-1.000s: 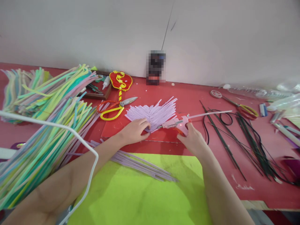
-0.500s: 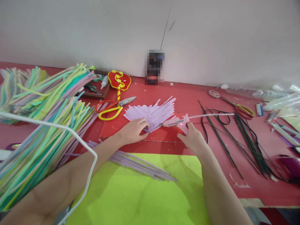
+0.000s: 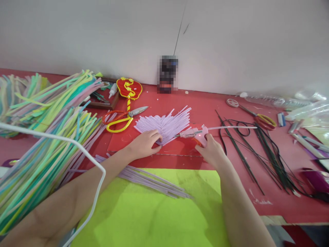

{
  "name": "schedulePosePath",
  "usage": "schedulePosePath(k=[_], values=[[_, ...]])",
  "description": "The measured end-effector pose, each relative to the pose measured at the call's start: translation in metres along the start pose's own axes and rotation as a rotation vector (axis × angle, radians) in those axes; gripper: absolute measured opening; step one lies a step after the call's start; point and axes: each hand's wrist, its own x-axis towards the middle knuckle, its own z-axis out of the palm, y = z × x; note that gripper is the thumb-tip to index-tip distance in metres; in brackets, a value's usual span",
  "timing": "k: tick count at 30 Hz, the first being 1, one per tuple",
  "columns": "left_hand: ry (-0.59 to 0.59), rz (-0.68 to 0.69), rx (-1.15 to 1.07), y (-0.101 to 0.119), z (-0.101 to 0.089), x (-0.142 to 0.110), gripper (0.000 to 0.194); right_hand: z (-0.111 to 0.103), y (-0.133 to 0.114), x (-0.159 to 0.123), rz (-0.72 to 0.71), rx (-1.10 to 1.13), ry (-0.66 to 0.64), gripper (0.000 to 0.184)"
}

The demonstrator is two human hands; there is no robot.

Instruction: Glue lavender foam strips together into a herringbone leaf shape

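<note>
A fan of lilac pipe cleaners (image 3: 169, 121), laid in a V pattern like a leaf, lies on a red sheet (image 3: 120, 142). My left hand (image 3: 147, 143) is closed at its lower edge, thumb and fingers pinching the pipe cleaners near the central seam. In my right hand (image 3: 211, 148) is a pink glue gun (image 3: 196, 133), gripped by its handle, with a small light lit. Its nozzle points left and meets the fan's lower right edge. A clear glue stick (image 3: 231, 127) sticks out of the gun's back. Loose lilac pipe cleaners (image 3: 154, 183) lie below my left forearm.
Bundles of coloured pipe cleaners (image 3: 51, 157) fill the left side, crossed by a white cable (image 3: 95, 161). Orange-and-yellow scissors (image 3: 120, 120) and a red-and-yellow fan ornament (image 3: 129, 88) lie behind. Dark green wires (image 3: 272, 161), more scissors (image 3: 264, 120) and plastic bottles (image 3: 269, 100) are on the right.
The view has shifted very slightly. Both hands keep nearly the same places, with the glue gun's nozzle still at the lilac fan's lower edge.
</note>
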Motion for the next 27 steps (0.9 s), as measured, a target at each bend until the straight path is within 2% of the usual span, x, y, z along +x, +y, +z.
schedulePosePath(k=[9,17,27], values=[[0.0,0.009,0.001,-0.0005,-0.0003,-0.0003,0.009,-0.0025,-0.0011,0.001,0.038,0.011,-0.016,0.037],[0.001,0.014,0.006,-0.0014,0.0004,-0.0007,0.01,-0.0052,-0.0021,0.0019,0.06,-0.011,-0.017,0.03],[0.001,0.005,0.001,-0.001,0.0,-0.0007,0.009,-0.0035,0.0039,0.0051,0.08,0.006,0.022,0.032]])
